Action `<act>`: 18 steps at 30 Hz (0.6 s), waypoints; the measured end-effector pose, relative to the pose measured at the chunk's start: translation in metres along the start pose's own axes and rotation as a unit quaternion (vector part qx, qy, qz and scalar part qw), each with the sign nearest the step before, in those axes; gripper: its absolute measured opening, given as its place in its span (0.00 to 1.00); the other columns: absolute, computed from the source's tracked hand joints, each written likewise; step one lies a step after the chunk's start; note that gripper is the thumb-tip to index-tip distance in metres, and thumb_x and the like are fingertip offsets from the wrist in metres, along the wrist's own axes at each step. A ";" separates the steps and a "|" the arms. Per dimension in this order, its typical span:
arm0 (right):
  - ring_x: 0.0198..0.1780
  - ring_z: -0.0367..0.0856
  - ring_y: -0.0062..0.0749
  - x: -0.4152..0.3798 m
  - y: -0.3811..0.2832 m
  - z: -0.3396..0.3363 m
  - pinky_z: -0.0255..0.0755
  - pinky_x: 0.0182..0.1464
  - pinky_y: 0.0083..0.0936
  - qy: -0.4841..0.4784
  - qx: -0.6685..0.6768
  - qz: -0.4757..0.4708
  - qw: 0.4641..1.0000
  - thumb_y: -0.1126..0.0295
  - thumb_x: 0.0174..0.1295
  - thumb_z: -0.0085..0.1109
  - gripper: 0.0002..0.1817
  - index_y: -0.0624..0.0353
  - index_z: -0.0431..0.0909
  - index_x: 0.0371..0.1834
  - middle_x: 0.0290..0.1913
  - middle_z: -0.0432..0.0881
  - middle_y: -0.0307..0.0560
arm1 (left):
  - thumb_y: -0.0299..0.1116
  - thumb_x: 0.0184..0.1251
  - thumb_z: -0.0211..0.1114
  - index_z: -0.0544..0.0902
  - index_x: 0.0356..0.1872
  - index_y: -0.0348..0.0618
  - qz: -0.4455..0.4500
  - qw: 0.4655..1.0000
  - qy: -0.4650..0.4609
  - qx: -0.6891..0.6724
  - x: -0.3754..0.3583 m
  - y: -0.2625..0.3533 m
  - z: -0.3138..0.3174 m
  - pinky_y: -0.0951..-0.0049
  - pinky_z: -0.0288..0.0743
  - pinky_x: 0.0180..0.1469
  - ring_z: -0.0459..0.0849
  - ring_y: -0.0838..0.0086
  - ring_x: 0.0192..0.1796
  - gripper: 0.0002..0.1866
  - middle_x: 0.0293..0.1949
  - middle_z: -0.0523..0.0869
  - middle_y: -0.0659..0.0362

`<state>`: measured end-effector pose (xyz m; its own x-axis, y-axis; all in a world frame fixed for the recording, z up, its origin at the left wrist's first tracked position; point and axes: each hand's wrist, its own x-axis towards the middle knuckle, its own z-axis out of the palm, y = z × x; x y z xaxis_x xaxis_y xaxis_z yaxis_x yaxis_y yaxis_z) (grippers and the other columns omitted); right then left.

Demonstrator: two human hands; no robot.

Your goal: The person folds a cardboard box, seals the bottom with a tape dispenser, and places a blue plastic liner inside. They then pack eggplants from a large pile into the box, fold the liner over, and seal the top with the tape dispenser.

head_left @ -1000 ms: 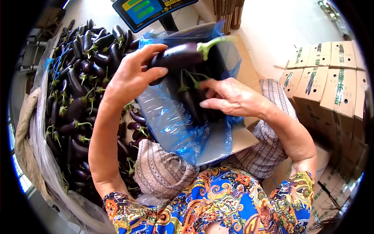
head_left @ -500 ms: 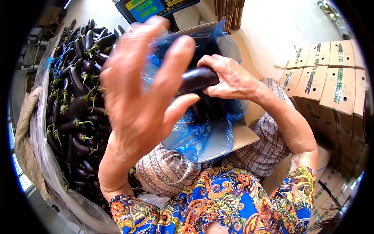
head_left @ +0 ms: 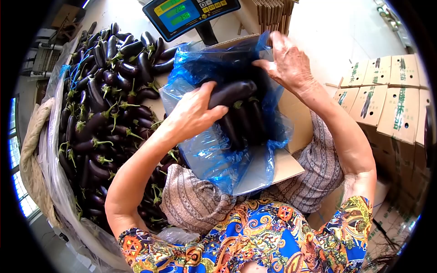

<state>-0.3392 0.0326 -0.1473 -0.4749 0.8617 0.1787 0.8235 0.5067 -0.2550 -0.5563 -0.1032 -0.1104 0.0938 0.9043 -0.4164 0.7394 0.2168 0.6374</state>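
A blue plastic bag (head_left: 211, 157) lines an open cardboard box (head_left: 268, 173) between my knees. Several dark purple eggplants (head_left: 246, 123) lie inside it, side by side. Across them, near the top of the box, is another eggplant (head_left: 233, 93). My left hand (head_left: 193, 109) has its thumb and fingers around the left end of that eggplant. At the far right side of the box, my right hand (head_left: 291, 63) grips the bag's upper edge, with the thumb pointing inward over the opening. Its other fingertips are partly hidden.
A large heap of eggplants (head_left: 98, 123) fills a plastic-lined container on the left. A digital scale display (head_left: 189, 16) stands behind the box. Folded cardboard (head_left: 274, 16) is at the back; printed cartons (head_left: 396, 107) are stacked on the right.
My left hand has come down from in front of the camera onto the eggplant. My right hand has let go of that eggplant and moved up and right to the bag's edge.
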 end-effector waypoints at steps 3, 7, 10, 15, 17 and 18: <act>0.30 0.83 0.42 0.009 0.030 0.017 0.79 0.42 0.35 -0.056 0.243 0.015 0.968 0.63 0.61 0.68 0.18 0.65 0.80 0.47 0.34 0.85 0.56 | 0.42 0.58 0.67 0.70 0.64 0.29 -0.028 0.997 -0.069 -0.018 0.040 0.003 0.010 0.60 0.75 0.55 0.84 0.52 0.47 0.36 0.46 0.83 0.38; 0.24 0.80 0.35 0.009 0.028 0.003 0.75 0.32 0.29 -0.008 0.254 0.008 0.967 0.69 0.65 0.62 0.08 0.62 0.84 0.43 0.28 0.85 0.54 | 0.39 0.59 0.64 0.68 0.66 0.28 -0.010 0.999 -0.038 0.017 0.087 -0.035 0.054 0.57 0.69 0.64 0.77 0.44 0.59 0.36 0.55 0.78 0.31; 0.25 0.79 0.27 0.011 0.027 -0.010 0.75 0.32 0.26 -0.002 0.238 -0.027 0.971 0.71 0.67 0.61 0.08 0.62 0.85 0.44 0.28 0.85 0.50 | 0.36 0.61 0.63 0.65 0.69 0.28 -0.019 0.999 0.026 0.028 0.096 -0.049 0.076 0.55 0.66 0.68 0.73 0.40 0.64 0.36 0.59 0.75 0.29; 0.24 0.77 0.23 0.014 0.036 -0.013 0.74 0.31 0.26 -0.005 0.242 -0.038 0.970 0.71 0.67 0.61 0.09 0.61 0.85 0.46 0.27 0.85 0.48 | 0.30 0.61 0.65 0.63 0.71 0.37 0.083 0.986 0.107 0.094 0.098 -0.057 0.086 0.48 0.61 0.70 0.68 0.36 0.66 0.36 0.65 0.71 0.36; 0.23 0.78 0.27 0.015 0.044 -0.011 0.75 0.31 0.28 -0.001 0.182 -0.041 0.982 0.67 0.68 0.61 0.09 0.56 0.86 0.45 0.26 0.85 0.48 | 0.26 0.59 0.65 0.66 0.69 0.38 0.099 0.968 0.137 0.186 0.106 -0.057 0.098 0.44 0.64 0.65 0.70 0.37 0.62 0.34 0.64 0.70 0.40; 0.23 0.79 0.27 0.016 0.052 -0.010 0.76 0.32 0.27 -0.011 0.136 -0.026 0.990 0.65 0.68 0.61 0.09 0.55 0.86 0.45 0.26 0.85 0.48 | 0.26 0.59 0.65 0.67 0.69 0.38 0.104 0.960 0.135 0.222 0.105 -0.057 0.104 0.45 0.65 0.64 0.70 0.37 0.61 0.33 0.64 0.70 0.40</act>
<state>-0.3006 0.0728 -0.1486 -0.5231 0.8333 0.1789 0.6852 0.5360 -0.4933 -0.5194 -0.0588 -0.2582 0.1372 0.9866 -0.0883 0.9402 -0.1017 0.3250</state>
